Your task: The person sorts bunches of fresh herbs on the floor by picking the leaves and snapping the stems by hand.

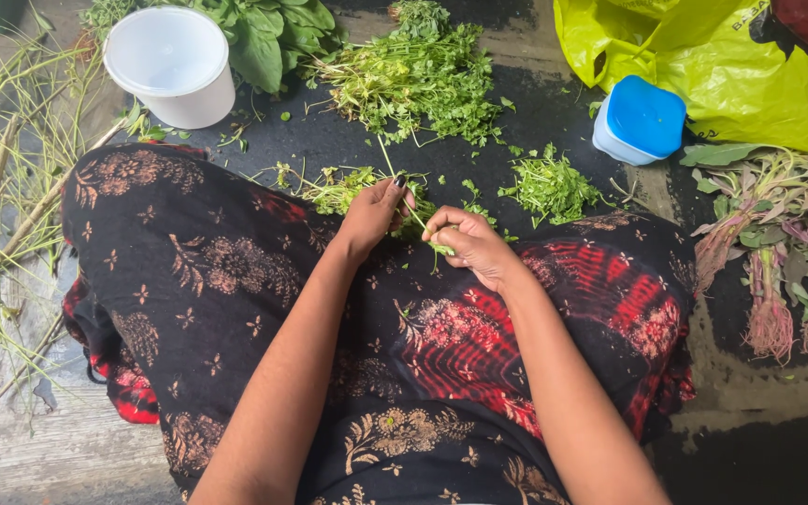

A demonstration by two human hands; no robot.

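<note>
Dark floor mat (554,112) strewn with greens — left hand (373,217) pinches a thin herb stem (393,170); right hand (471,245) closed around plucked leaves (441,249), near a leaf pile (550,187).

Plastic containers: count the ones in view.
2. A white tub stands open at the upper left beside the leafy greens; a container with a blue lid sits at the upper right by the yellow bag.

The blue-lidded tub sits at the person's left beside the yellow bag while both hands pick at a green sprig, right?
Not quite: the head view shows the blue-lidded tub at the person's right, beside the yellow bag. Both hands, left and right, do pick at a green sprig.
</note>
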